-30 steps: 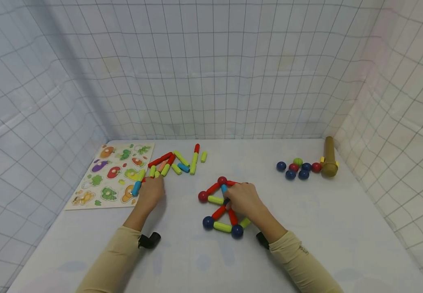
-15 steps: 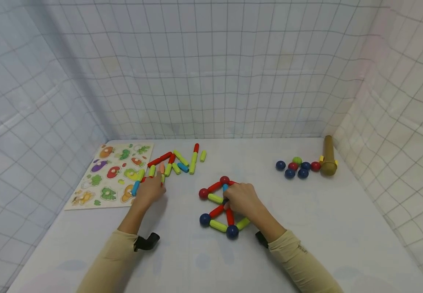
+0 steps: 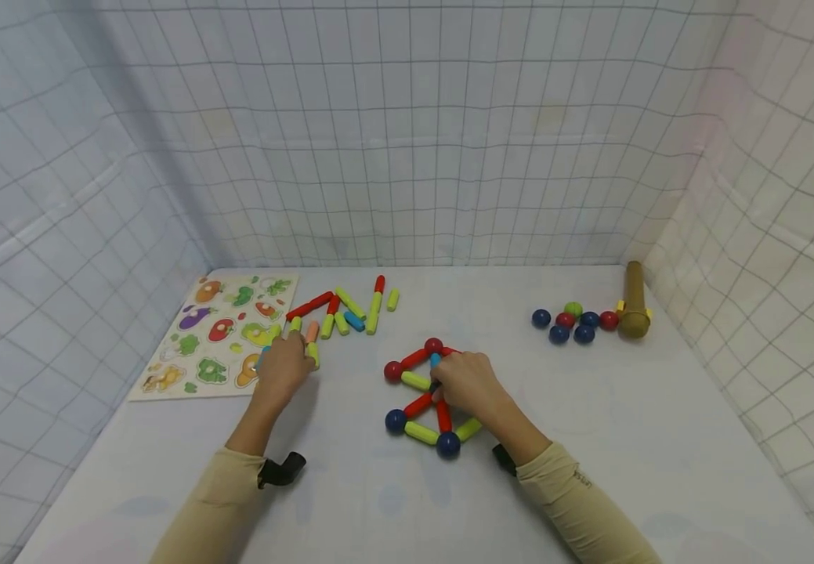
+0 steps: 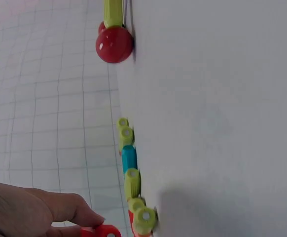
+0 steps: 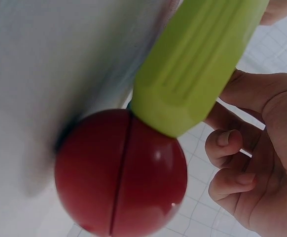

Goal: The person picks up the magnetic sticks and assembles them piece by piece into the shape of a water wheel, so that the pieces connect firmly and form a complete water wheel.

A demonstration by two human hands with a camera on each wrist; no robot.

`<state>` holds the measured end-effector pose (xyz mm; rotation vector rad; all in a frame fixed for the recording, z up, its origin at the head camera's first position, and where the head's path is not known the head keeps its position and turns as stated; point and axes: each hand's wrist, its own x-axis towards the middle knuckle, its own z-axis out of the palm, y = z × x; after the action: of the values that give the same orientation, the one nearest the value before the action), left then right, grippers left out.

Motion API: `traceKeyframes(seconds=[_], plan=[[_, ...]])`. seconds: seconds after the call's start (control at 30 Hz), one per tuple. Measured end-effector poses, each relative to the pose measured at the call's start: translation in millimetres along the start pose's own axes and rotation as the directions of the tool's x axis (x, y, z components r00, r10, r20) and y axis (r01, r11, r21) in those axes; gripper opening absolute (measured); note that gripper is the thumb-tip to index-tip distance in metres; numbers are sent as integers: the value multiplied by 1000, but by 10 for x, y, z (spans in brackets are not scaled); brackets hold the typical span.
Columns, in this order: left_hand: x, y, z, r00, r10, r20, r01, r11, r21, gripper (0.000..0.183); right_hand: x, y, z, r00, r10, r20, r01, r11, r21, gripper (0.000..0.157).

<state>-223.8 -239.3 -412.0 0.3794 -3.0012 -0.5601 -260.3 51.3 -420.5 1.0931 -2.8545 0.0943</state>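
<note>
My left hand (image 3: 284,368) is over the near right corner of a vegetable picture board, among short magnetic rods. In the left wrist view its thumb and finger pinch a red rod (image 4: 104,231). A flat frame of rods and balls lies mid-table, with red balls (image 3: 393,370) at the back and blue balls (image 3: 448,444) in front. My right hand (image 3: 470,384) pinches the dark ball (image 3: 436,388) at its middle, largely covered by the fingers. Close in the right wrist view, a lime rod (image 5: 193,69) meets a red ball (image 5: 121,173); the fingertips are partly hidden behind the rod.
The picture board (image 3: 212,337) lies at the left. Loose lime, red and blue rods (image 3: 354,321) are spread beside it. Several loose balls (image 3: 565,319) sit at the back right, next to an olive-brown tube-like object (image 3: 634,301). Grid-patterned cloth walls enclose the table.
My left hand has shifted slightly left and back among the rods; a lime rod and a peach rod now show beside its fingers. The frame turned slightly under my right hand, which stayed put.
</note>
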Motion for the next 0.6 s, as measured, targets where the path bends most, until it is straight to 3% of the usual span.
traceKeyframes(seconds=[0.07, 0.13, 0.27, 0.37, 0.6], plan=[[-19, 48, 28, 999, 8, 51, -3, 995, -97, 36, 0, 1, 7, 1000, -5, -10, 5, 1000, -5, 16], [-45, 137, 69, 989, 17, 148, 17, 975, -222, 37, -1, 9, 15, 1000, -7, -20, 7, 1000, -9, 15], [-92, 343, 188, 944, 43, 328, 87, 924, -372, 34, -7, 25, 17, 1000, -3, -29, 2, 1000, -8, 15], [-108, 473, 289, 927, 63, 371, 90, 920, -381, 32, -9, 26, 12, 1000, 1, -24, -1, 1000, 2, 15], [-96, 619, 428, 912, 87, 401, 71, 929, -363, 38, 12, 19, 13, 1000, -6, -5, 6, 1000, 5, 15]])
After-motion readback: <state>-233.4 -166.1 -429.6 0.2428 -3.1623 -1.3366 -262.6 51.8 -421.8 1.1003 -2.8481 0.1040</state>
